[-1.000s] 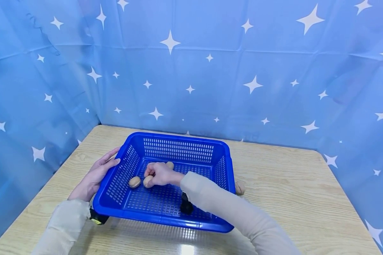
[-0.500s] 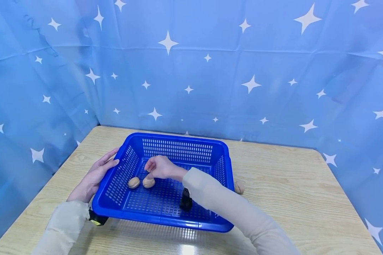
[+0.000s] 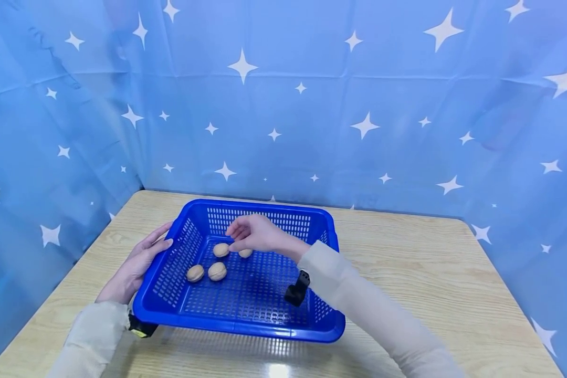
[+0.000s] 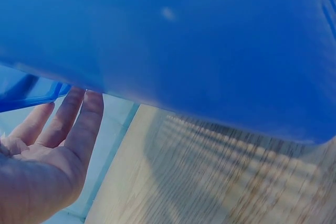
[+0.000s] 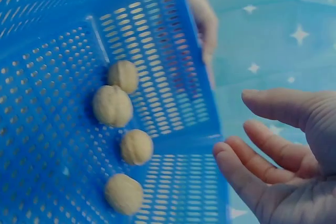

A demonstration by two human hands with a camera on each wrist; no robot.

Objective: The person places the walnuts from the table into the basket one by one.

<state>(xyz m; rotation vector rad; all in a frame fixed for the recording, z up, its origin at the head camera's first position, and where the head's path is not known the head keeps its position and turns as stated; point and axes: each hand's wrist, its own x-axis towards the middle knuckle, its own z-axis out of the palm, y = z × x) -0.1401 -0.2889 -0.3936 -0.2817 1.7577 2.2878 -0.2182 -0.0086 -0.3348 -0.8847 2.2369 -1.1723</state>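
Note:
My left hand (image 3: 134, 268) grips the left rim of the blue plastic basket (image 3: 238, 336), thumb on top and fingers outside below the rim. In the left wrist view those fingers (image 4: 86, 124) reach up under the basket edge. Several walnuts (image 3: 217, 271) lie on the basket floor toward its left end; the right wrist view shows the walnuts (image 5: 113, 106) in an uneven row along the side wall. Over the far part of the basket hovers my right hand (image 3: 257, 233), its fingers loosely bent and apart from the thumb. Nothing is between them in the right wrist view (image 5: 278, 156).
A light wood table (image 3: 416, 273) carries the basket, whose shadow falls beneath its near side. Blue curtains (image 3: 312, 131) with white stars hang behind and at both sides. A black wrist camera (image 3: 297, 289) on the right sleeve extends over the basket.
My right hand has let go of a walnut and moved up and right. More walnuts now show. A brownish thing right of the basket is now hidden by the sleeve. My left hand stays put.

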